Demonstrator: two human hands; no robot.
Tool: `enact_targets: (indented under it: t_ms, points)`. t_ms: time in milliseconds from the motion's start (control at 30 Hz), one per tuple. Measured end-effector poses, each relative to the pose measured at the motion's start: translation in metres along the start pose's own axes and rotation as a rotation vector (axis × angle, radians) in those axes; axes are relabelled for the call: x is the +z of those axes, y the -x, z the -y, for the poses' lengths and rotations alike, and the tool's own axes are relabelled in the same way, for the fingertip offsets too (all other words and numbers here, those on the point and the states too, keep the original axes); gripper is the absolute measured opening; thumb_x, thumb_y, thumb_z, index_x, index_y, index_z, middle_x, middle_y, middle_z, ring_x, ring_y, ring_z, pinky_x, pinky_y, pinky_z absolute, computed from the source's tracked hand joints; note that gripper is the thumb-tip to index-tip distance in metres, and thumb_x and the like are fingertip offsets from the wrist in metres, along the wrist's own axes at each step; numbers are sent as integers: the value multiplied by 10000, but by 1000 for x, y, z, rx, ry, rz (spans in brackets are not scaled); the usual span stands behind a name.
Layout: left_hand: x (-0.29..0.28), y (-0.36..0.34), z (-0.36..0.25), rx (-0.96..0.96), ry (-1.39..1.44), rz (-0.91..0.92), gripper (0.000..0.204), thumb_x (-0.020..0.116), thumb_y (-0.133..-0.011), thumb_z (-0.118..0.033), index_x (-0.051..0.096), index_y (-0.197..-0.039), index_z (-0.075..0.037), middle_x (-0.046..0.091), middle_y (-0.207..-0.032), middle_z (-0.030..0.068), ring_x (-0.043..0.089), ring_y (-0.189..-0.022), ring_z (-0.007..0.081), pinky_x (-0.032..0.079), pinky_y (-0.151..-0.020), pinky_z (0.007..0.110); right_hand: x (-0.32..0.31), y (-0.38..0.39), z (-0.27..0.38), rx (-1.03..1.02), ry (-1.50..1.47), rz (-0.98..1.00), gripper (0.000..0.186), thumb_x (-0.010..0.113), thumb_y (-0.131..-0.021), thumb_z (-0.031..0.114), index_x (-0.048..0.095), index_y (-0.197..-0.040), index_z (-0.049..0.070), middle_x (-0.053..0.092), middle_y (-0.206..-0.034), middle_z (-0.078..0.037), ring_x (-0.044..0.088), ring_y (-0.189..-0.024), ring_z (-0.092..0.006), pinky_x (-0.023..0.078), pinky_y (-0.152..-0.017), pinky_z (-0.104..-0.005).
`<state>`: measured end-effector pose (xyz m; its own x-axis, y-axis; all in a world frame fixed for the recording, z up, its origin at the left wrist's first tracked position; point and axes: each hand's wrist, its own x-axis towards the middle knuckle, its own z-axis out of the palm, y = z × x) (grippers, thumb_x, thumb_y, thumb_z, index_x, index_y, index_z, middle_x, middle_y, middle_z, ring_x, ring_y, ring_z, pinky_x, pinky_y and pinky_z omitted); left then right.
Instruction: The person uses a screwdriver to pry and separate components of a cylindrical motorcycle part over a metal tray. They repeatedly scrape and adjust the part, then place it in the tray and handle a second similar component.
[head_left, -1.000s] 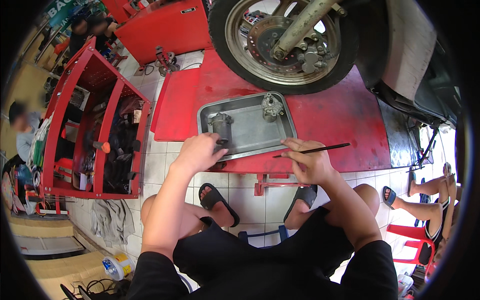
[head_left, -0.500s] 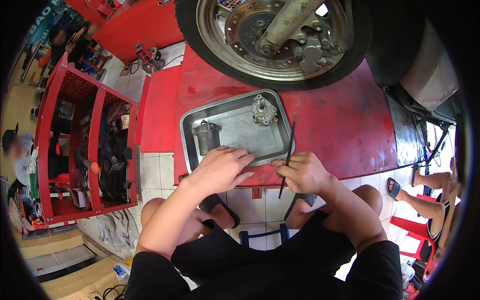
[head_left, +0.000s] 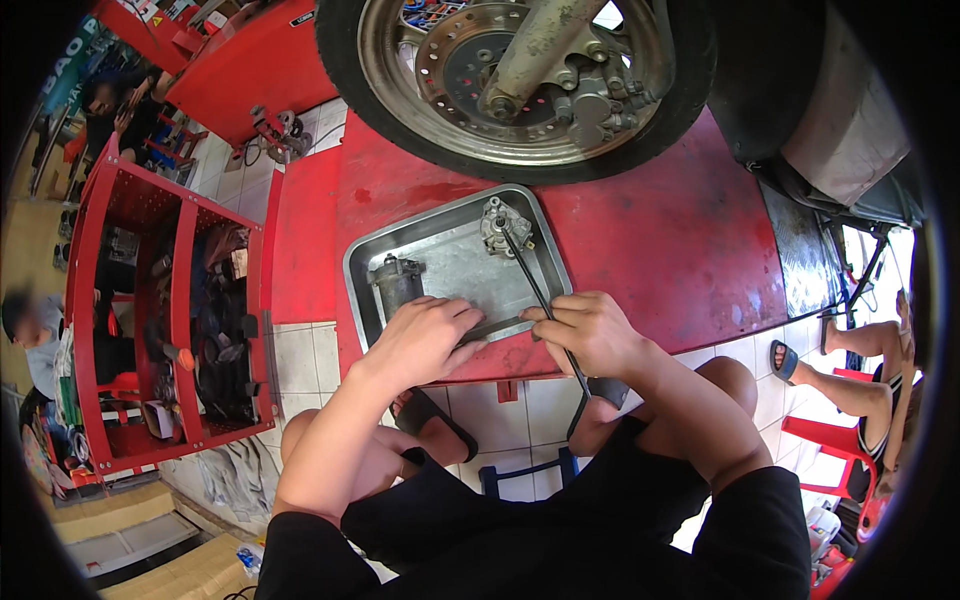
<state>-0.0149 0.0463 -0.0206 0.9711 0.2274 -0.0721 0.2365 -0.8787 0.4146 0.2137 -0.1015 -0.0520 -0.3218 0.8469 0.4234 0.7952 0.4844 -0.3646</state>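
Note:
My right hand (head_left: pixel 590 332) is closed around a thin black rod (head_left: pixel 527 268) above the near right corner of a shallow metal tray (head_left: pixel 352 277). The rod slants away to the left, its far tip over the middle of a round cast-metal part (head_left: pixel 496 236) in the tray's far right corner. Whether the tip touches that part, I cannot tell. My left hand (head_left: pixel 415 338) lies across the tray's near rim, fingers stretched and thumb apart, holding nothing. Just beyond its fingers stands a grey cylindrical metal part (head_left: pixel 397 284), partly hidden by the hand.
The tray sits on a red bench (head_left: pixel 660 250). Behind it stands a wheel (head_left: pixel 450 165) with a brake disc and caliper. At the left is a red shelf cart (head_left: pixel 185 300) with tools. Other people are at both sides; a blue stool (head_left: pixel 530 470) is below.
The rod's far end has swung left from beside the tray to over the round metal part. My right hand has turned with it. The whole view has shifted slightly.

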Motion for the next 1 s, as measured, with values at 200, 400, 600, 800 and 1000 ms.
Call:
enact_targets:
  t_ms: [200, 400, 600, 800, 1000]
  points:
    - [4, -1, 2, -7, -10, 26, 325, 679, -875, -282, 646, -1062, -18, 633, -948, 137, 632, -892, 367, 520, -833, 440, 8, 1, -3, -6, -19, -13, 147, 690, -732, 79, 655, -875, 67, 696, -860, -32, 612, -684, -198, 513, -566, -355]
    - [4, 2, 1, -8, -9, 12, 328, 677, -875, -281, 650, -1071, -20, 642, -959, 141, 637, -903, 368, 521, -834, 441, -1, -6, 4, 61, -66, -42, 270, 683, -785, 84, 663, -1051, 44, 699, -898, -58, 640, -706, -240, 523, -596, -377]
    - [1, -6, -4, 8, -7, 16, 324, 678, -867, -275, 652, -1061, -17, 648, -941, 143, 643, -874, 378, 526, -786, 453, -23, -21, -4, -27, -245, -335, 265, 696, -809, 99, 643, -1047, -3, 711, -888, -100, 688, -714, -269, 507, -574, -372]
    - [5, -10, -5, 27, -3, 18, 316, 686, -854, -256, 647, -1055, -15, 649, -932, 144, 644, -875, 375, 524, -781, 453, -28, -27, -18, 44, -65, -480, 145, 716, -857, 160, 663, -923, 42, 645, -699, -70, 593, -532, -267, 444, -502, -362]
    - [7, -11, -8, 63, -8, -19, 310, 698, -845, -242, 646, -1051, -16, 652, -977, 136, 645, -916, 353, 527, -797, 442, -15, -34, -19, 328, -266, -538, 99, 620, -931, 79, 600, -1009, 22, 662, -870, -141, 647, -723, -347, 517, -662, -398]
